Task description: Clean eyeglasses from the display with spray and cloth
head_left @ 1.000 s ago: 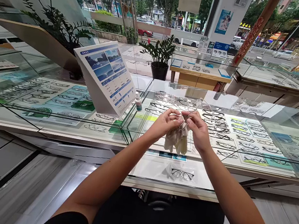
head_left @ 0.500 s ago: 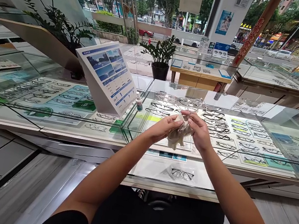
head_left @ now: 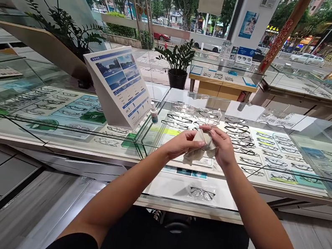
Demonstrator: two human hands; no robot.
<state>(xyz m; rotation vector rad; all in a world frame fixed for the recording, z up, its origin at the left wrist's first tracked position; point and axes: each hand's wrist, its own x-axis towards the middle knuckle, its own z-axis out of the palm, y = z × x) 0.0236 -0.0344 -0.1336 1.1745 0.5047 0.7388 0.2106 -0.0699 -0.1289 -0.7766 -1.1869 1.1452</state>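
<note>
Above the glass counter, my left hand (head_left: 183, 143) pinches a beige cleaning cloth (head_left: 191, 156) that is folded around part of a pair of thin-framed eyeglasses (head_left: 213, 116). My right hand (head_left: 222, 146) grips the same eyeglasses by the frame, its fingers closed. One part of the frame sticks up beyond my fingertips; the cloth and fingers hide much of the rest. Below my hands, another pair of eyeglasses (head_left: 202, 194) with a dark upper rim lies in a clear plastic bag on a white surface.
A glass display counter (head_left: 149, 149) holds rows of eyeglasses. Left of my hands stand a small spray bottle (head_left: 154, 113) and a large desk calendar (head_left: 121, 87). Behind the counter are a potted plant (head_left: 176, 64) and a wooden display table (head_left: 222, 89).
The eyeglasses have turned a little and their protruding part has shifted left. The cloth has been refolded between my fingers and hangs slightly further left. Both hands have barely moved.
</note>
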